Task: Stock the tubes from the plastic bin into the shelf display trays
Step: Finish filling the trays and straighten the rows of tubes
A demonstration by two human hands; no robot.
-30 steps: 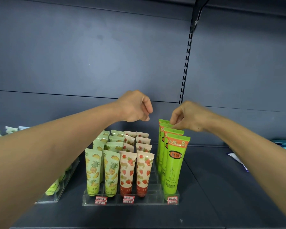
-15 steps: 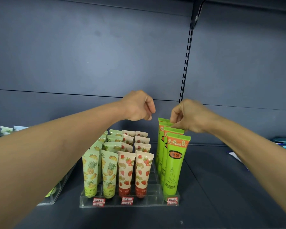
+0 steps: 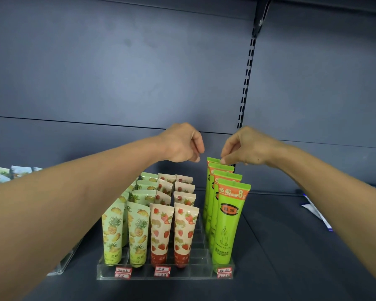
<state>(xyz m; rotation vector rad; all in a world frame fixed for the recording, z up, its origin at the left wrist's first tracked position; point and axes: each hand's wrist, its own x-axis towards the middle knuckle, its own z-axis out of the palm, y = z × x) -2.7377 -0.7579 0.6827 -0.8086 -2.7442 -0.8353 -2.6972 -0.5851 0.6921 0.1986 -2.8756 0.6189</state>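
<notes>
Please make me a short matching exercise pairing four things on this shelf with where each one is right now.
Things:
1. pineapple tubes
2. strawberry tubes
3. bright green tubes
4. right hand

Places:
A. far right column of the tray
B. fingertips at the top of the rearmost green tube
C. left columns of the tray
D. middle columns of the tray

Pairs: 1-C, 2-D, 3-A, 4-B

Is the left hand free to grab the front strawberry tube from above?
Probably yes. The left hand hovers closed and apparently empty behind the rows, and nothing covers the front strawberry tube; its top stands exposed.
</notes>
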